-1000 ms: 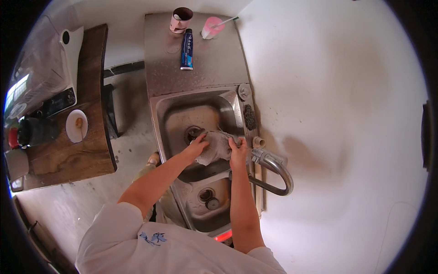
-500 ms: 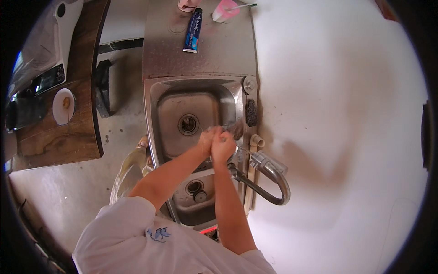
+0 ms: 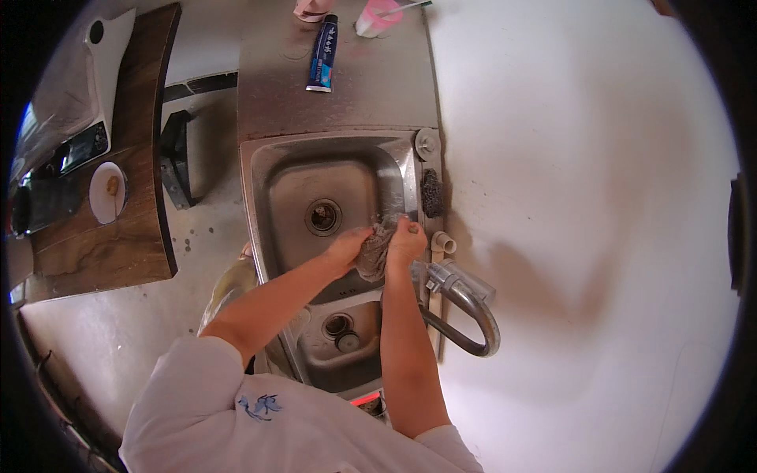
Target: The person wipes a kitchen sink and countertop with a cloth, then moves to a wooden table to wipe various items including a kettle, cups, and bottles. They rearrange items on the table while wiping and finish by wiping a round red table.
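At the centre of the frame, over the lower right of the large basin, a grey-brown cloth is bunched between two hands. The left hand has its fingers closed on the cloth's left side; the right hand has its fingers curled and gripping the upper right side. The basin's drain has something dark in it. Below, the small basin contains a round stopper beside its own drain. The tap loops out at right of centre.

At the top of the frame, the steel counter carries a dark blue tube, a pink cup with a thin stick leaning out, and a can, its mouth cut off, so its contents cannot be told. At the left, a white bowl on the wooden counter holds a small yellow-brown piece.
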The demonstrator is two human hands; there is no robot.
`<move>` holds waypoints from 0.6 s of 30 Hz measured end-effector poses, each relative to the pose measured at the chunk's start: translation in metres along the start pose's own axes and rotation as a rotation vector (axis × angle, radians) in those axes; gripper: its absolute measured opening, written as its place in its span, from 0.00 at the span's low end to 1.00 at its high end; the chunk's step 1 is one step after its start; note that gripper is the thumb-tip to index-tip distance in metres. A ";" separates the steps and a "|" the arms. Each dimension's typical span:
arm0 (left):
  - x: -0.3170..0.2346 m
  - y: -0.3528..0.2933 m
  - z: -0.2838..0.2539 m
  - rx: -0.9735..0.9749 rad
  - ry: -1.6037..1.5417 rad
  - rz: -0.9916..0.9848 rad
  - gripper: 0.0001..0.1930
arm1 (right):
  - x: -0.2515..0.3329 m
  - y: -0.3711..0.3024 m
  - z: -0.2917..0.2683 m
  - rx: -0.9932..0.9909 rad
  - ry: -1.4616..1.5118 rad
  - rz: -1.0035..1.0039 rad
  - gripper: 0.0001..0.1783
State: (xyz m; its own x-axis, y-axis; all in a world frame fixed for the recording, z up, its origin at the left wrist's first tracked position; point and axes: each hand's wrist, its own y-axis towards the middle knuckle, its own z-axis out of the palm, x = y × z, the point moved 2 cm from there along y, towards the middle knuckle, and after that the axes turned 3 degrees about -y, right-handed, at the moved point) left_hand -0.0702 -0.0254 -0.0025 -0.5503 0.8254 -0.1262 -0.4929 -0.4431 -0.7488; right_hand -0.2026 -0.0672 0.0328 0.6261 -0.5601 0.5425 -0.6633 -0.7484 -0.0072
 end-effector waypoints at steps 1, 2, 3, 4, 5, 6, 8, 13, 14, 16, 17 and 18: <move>-0.013 -0.014 0.000 0.006 0.044 0.033 0.23 | -0.015 0.011 0.000 -0.021 0.102 0.038 0.15; -0.022 -0.022 -0.003 0.013 0.089 0.065 0.24 | -0.032 0.021 -0.006 -0.044 0.204 0.075 0.14; -0.027 -0.024 -0.016 -0.037 0.073 0.091 0.26 | -0.040 0.022 -0.009 -0.054 0.308 0.106 0.14; -0.027 -0.022 -0.031 -0.088 0.053 0.115 0.29 | -0.040 0.018 -0.011 0.016 0.468 0.195 0.15; -0.026 -0.018 -0.043 -0.137 0.033 0.139 0.33 | -0.040 0.014 -0.013 0.086 0.628 0.285 0.16; -0.018 -0.008 -0.057 -0.139 0.178 0.288 0.36 | -0.031 0.006 -0.015 0.173 0.784 0.369 0.18; 0.003 0.014 -0.077 -0.149 0.475 0.580 0.42 | 0.003 -0.016 -0.026 0.365 1.012 0.473 0.18; -0.008 -0.049 -0.007 -0.023 1.087 0.987 0.48 | 0.017 -0.040 -0.032 0.655 1.402 0.549 0.18; -0.011 -0.051 -0.005 0.024 1.036 0.940 0.47 | 0.026 -0.045 -0.034 0.695 1.434 0.508 0.19; -0.023 -0.048 -0.005 -0.066 0.979 0.796 0.29 | 0.031 -0.045 -0.040 0.605 1.441 0.462 0.27; -0.029 -0.048 -0.005 -0.047 0.967 0.744 0.24 | 0.033 -0.044 -0.046 0.558 1.398 0.431 0.29; -0.033 -0.051 -0.004 -0.030 0.955 0.694 0.19 | 0.036 -0.045 -0.051 0.513 1.355 0.400 0.31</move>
State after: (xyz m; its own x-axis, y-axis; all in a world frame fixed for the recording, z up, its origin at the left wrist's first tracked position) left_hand -0.0238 -0.0287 0.0370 0.0396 0.3435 -0.9383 -0.2637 -0.9022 -0.3414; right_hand -0.1711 -0.0362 0.0953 -0.5905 -0.2225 0.7757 -0.3027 -0.8300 -0.4685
